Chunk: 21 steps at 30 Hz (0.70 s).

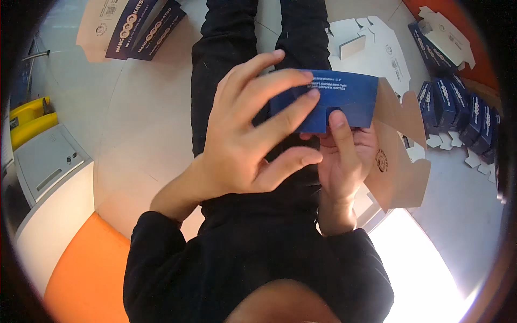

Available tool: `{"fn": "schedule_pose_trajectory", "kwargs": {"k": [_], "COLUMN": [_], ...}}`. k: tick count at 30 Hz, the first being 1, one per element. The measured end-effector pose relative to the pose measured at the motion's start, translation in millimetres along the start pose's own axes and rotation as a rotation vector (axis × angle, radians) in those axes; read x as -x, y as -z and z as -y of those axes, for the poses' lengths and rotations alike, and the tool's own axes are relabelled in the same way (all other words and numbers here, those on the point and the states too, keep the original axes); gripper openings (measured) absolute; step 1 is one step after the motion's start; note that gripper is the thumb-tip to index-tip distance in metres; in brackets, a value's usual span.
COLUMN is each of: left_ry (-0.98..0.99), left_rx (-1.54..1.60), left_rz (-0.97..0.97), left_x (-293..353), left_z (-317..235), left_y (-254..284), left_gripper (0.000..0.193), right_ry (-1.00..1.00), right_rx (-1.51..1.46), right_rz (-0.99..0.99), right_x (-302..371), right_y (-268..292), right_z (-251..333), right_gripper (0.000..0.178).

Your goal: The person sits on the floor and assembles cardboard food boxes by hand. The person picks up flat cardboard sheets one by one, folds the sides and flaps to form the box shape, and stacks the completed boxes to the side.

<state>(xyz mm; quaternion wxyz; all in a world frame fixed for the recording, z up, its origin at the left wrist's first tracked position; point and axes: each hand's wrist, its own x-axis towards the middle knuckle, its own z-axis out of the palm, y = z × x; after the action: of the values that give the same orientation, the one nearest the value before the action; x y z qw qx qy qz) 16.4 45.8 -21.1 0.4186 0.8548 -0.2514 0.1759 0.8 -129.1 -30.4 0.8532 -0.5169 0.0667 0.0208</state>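
Folded blue boxes (458, 110) right; flat carton blanks (132, 24) upper left.

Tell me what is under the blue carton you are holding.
Under the blue carton show black trouser legs and pale floor. The right hand supports it, left hand fingers across its face. Its underside and the lap below are covered.

carton (344, 99): blue outside, tan inside | sleeves (161, 258): black | floor patch (86, 274): orange | bin (29, 121): probably yellow
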Motion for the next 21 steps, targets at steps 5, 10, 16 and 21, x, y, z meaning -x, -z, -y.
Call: {"fn": "schedule_pose_trajectory", "kwargs": {"k": [5, 10, 16, 21], "left_ry": [0.218, 0.157, 0.161, 0.057], "left_rx": [0.33, 0.24, 0.178, 0.068], "left_rz": [0.029, 0.045, 0.124, 0.133], "left_x": [-13.9, -20.5, -26.7, -44.7], "left_z": [14.9, 15.3, 16.0, 13.4], "left_y": [-11.3, -8.1, 1.5, -7.8], "left_gripper": [0.046, 0.044, 0.043, 0.043], "right_ry": [0.035, 0.562, 0.572, 0.559], "right_rx": [0.229, 0.785, 0.77, 0.854], "right_rz": [0.005, -0.353, -0.214, -0.086], "right_x": [-2.0, -1.1, -13.5, -15.1], "right_y": [17.2, 8.5, 11.1, 25.9], "right_z": [7.1, 18.1, 25.0, 19.2], "right_gripper": [0.037, 0.061, 0.059, 0.024]}}
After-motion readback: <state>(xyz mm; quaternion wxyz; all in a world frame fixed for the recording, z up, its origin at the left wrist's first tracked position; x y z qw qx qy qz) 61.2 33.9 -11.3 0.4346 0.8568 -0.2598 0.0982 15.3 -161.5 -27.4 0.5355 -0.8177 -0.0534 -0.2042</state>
